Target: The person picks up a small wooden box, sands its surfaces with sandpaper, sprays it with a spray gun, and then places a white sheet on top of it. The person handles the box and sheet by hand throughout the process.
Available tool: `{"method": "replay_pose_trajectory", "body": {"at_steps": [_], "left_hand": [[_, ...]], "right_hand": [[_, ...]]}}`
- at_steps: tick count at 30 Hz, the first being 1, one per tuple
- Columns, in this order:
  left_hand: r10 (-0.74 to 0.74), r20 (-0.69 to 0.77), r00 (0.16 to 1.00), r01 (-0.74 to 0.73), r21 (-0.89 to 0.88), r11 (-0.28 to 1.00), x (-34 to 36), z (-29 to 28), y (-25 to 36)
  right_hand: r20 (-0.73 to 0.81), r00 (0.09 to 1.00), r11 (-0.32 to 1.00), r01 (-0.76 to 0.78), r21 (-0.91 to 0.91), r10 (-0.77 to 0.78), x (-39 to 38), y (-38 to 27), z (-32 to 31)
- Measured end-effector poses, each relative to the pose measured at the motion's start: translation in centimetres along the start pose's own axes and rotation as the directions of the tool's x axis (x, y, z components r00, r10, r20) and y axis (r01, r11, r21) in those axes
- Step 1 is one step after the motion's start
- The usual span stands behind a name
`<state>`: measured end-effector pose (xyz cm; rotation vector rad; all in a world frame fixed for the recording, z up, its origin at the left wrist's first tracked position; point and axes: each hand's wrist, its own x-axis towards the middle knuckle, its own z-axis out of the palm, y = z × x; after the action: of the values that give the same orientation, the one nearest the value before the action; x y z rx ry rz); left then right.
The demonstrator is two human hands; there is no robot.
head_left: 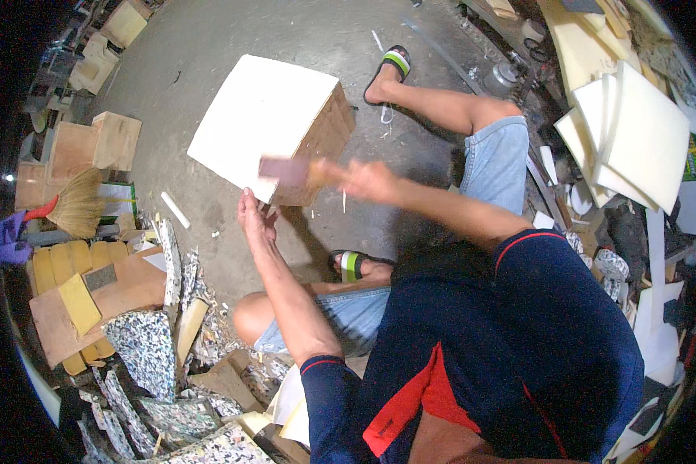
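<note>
Hands (257,216) steady a foam-topped box (274,127) above the littered concrete floor (209,46).

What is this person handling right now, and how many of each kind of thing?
Hands: 2, left hand and right hand
Wooden box with white foam top: 1, left hand at its lower edge
Blurred flat tool in the right hand: 1
Sandals: 2, and
Total: 6
</note>
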<state>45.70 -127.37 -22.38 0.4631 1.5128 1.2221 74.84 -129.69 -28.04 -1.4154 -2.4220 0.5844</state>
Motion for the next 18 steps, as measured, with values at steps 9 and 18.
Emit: {"method": "replay_pose_trajectory", "body": {"at_steps": [9,18], "left_hand": [[0.066,-0.066,0.996,-0.065,0.019,0.998,-0.4,1.3,0.0],[0.110,-0.077,0.991,-0.109,0.022,0.994,-0.3,1.0,-0.3]], "right_hand": [[-0.636,0.597,0.868,-0.264,0.420,0.489,5.0,11.8,-12.7],[-0.507,0.790,0.909,-0.149,0.388,0.346,4.3,7.4,-9.1]]}}
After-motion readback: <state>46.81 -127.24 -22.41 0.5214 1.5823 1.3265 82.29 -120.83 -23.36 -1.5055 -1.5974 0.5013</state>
